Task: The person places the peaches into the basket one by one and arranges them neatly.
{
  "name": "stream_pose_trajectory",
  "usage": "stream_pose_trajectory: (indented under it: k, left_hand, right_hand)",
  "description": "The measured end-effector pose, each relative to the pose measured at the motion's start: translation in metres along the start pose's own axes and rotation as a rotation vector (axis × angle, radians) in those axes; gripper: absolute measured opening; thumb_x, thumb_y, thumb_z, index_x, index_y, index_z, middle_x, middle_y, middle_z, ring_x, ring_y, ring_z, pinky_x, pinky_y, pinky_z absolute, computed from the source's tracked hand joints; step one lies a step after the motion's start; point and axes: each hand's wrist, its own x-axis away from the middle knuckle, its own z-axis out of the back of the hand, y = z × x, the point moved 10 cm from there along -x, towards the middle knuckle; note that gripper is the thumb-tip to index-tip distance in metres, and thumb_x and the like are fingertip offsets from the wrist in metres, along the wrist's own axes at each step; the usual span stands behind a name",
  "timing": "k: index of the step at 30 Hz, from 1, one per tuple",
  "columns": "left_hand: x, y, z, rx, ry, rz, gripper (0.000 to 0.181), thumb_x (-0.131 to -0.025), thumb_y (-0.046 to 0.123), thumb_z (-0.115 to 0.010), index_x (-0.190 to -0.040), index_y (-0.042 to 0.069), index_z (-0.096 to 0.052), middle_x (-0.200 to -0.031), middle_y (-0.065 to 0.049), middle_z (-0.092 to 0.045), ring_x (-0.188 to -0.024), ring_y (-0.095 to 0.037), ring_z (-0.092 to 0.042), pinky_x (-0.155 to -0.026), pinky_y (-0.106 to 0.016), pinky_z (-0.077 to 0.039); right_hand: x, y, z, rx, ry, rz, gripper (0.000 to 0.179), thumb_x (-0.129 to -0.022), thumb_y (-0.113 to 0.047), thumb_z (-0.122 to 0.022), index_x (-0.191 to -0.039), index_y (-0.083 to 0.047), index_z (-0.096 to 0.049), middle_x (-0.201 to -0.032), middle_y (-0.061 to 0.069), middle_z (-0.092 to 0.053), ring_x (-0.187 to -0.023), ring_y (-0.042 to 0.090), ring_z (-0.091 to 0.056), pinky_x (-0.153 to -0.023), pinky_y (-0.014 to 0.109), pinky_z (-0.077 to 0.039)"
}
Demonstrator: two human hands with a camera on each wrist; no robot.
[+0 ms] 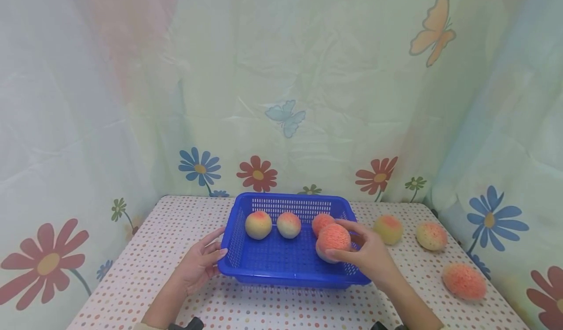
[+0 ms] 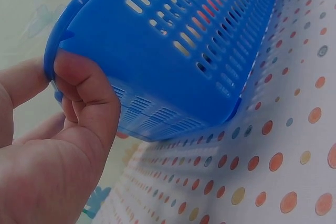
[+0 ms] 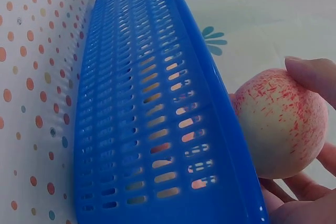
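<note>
A blue plastic basket [image 1: 281, 273] with slotted sides stands on the table. My left hand [image 1: 200, 261] grips its left rim, thumb on the near side; in the left wrist view the fingers [image 2: 86, 87] curl at the rim. At the basket's right end, my right hand [image 1: 369, 252] holds a red and cream peach [image 1: 334, 238] between thumb and fingers. That peach [image 3: 281, 124] shows just above the rim in the right wrist view. Inside the basket lie a yellow peach [image 1: 258, 226], a pale peach [image 1: 288, 225] and a red peach [image 1: 322, 221], partly hidden behind the held one.
Right of the basket, a yellow-green peach [image 1: 389, 229], a speckled peach [image 1: 431, 236] and a redder peach [image 1: 464, 281] lie on the dotted tablecloth [image 1: 272, 310]. A curtain [image 1: 220, 100] printed with flowers and butterflies surrounds the table at the back and sides.
</note>
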Motion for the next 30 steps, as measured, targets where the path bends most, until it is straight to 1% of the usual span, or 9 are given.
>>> stream_pose_trajectory:
  k: [3,7,9,12,17,21,25,28,30]
  left_hand:
    - [-0.001,0.000,0.000,-0.003,0.000,-0.003,0.079,-0.101,0.012,-0.064,-0.165,0.013,-0.018,-0.126,-0.009,-0.065,-0.111,-0.025,-0.071,-0.090,-0.037,-0.062]
    - [-0.002,-0.001,0.002,0.001,0.018,0.003,0.078,-0.100,0.012,-0.065,-0.164,0.015,-0.021,-0.126,-0.010,-0.065,-0.110,-0.025,-0.071,-0.089,-0.038,-0.062]
    - [-0.002,-0.002,0.003,0.003,0.028,0.007,0.077,-0.100,0.012,-0.065,-0.164,0.016,-0.022,-0.125,-0.010,-0.065,-0.110,-0.025,-0.071,-0.089,-0.037,-0.062]
    - [-0.002,-0.002,0.004,0.001,0.035,0.009,0.076,-0.100,0.012,-0.065,-0.164,0.016,-0.023,-0.124,-0.010,-0.065,-0.107,-0.024,-0.071,-0.088,-0.036,-0.062]
    - [-0.002,-0.004,0.005,0.012,0.036,0.019,0.075,-0.100,0.012,-0.065,-0.163,0.018,-0.024,-0.121,-0.007,-0.065,-0.105,-0.022,-0.071,-0.086,-0.035,-0.062]
    - [-0.003,-0.004,0.005,0.008,0.025,0.018,0.077,-0.101,0.012,-0.064,-0.164,0.017,-0.021,-0.123,-0.007,-0.065,-0.107,-0.022,-0.070,-0.088,-0.036,-0.062]
    - [-0.003,-0.004,0.006,0.007,0.030,0.023,0.077,-0.101,0.012,-0.064,-0.164,0.017,-0.020,-0.125,-0.008,-0.065,-0.108,-0.023,-0.070,-0.088,-0.037,-0.062]
    - [-0.003,-0.005,0.006,0.004,0.034,0.027,0.077,-0.101,0.013,-0.065,-0.164,0.018,-0.021,-0.126,-0.009,-0.065,-0.109,-0.024,-0.070,-0.088,-0.037,-0.061]
    - [-0.003,-0.005,0.006,0.003,0.035,0.029,0.077,-0.100,0.013,-0.065,-0.164,0.018,-0.021,-0.127,-0.009,-0.065,-0.110,-0.024,-0.070,-0.089,-0.037,-0.061]
  right_hand:
    - [-0.003,0.000,-0.004,-0.005,-0.018,0.000,0.079,-0.078,-0.033,-0.090,-0.147,-0.017,-0.055,-0.150,0.012,-0.054,-0.130,0.034,-0.059,-0.098,0.043,-0.059]
    - [-0.006,-0.002,-0.009,-0.017,-0.037,-0.001,0.080,-0.076,-0.034,-0.092,-0.146,-0.021,-0.056,-0.145,0.009,-0.059,-0.118,0.026,-0.064,-0.091,0.035,-0.060]
    - [-0.007,-0.003,-0.012,-0.019,-0.042,0.000,0.080,-0.075,-0.033,-0.092,-0.146,-0.022,-0.056,-0.143,0.009,-0.061,-0.114,0.024,-0.066,-0.089,0.033,-0.060]
    - [-0.009,-0.005,-0.015,-0.021,-0.048,0.002,0.081,-0.075,-0.034,-0.092,-0.146,-0.022,-0.056,-0.139,0.009,-0.064,-0.112,0.024,-0.067,-0.087,0.032,-0.060]
    - [-0.013,-0.006,-0.020,-0.012,-0.056,0.001,0.078,-0.073,-0.037,-0.093,-0.143,-0.025,-0.059,-0.133,0.006,-0.066,-0.110,0.023,-0.065,-0.085,0.031,-0.059]
    - [-0.018,-0.008,-0.026,-0.019,-0.072,0.026,0.072,-0.073,-0.036,-0.093,-0.138,-0.027,-0.062,-0.138,0.003,-0.064,-0.110,0.022,-0.065,-0.087,0.030,-0.058]
    - [-0.021,-0.009,-0.031,-0.025,-0.090,0.044,0.072,-0.074,-0.034,-0.093,-0.138,-0.022,-0.063,-0.146,0.003,-0.060,-0.113,0.023,-0.066,-0.091,0.033,-0.059]
    - [-0.023,-0.009,-0.034,-0.028,-0.100,0.036,0.073,-0.075,-0.034,-0.092,-0.139,-0.019,-0.062,-0.146,0.006,-0.059,-0.115,0.024,-0.066,-0.095,0.039,-0.059]
    - [-0.025,-0.009,-0.036,-0.026,-0.103,0.028,0.072,-0.075,-0.034,-0.092,-0.139,-0.019,-0.062,-0.144,0.006,-0.061,-0.116,0.024,-0.065,-0.097,0.041,-0.058]
